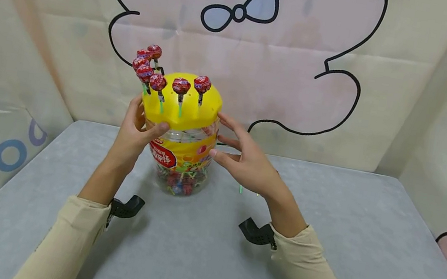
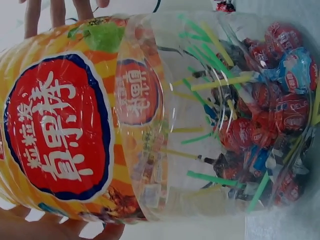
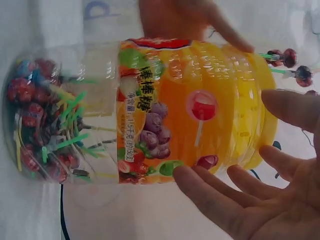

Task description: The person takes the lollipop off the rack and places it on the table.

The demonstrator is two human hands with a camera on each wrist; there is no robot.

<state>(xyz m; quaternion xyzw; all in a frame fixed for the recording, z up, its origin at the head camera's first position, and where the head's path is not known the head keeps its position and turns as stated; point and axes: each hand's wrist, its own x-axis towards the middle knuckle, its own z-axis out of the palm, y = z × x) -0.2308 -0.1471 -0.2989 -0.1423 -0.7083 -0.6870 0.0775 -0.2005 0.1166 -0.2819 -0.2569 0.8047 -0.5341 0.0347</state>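
A clear plastic candy jar [image 1: 190,153] with a yellow lid [image 1: 182,118] and a yellow fruit label stands nearly upright on the table. Several red-wrapped lollipops [image 1: 181,87] stick up from the lid by their sticks. More lollipops [image 2: 295,110] lie in the jar's bottom, sticks pointing various ways. The left hand [image 1: 132,136] grips the jar's upper left side, thumb across the front under the lid's edge. On the opposite side, the right hand [image 1: 251,161] has its fingers spread and fairly straight, fingertips at the lid and label; the right wrist view shows the palm [image 3: 285,215] away from the jar.
A grey tabletop [image 1: 195,253] extends around the jar, with a printed cloth [image 1: 285,86] hanging behind it. Thin stick ends [image 1: 241,189] show below the right hand, their upper parts hidden. Black wrist mounts [image 1: 256,232] sit on both forearms.
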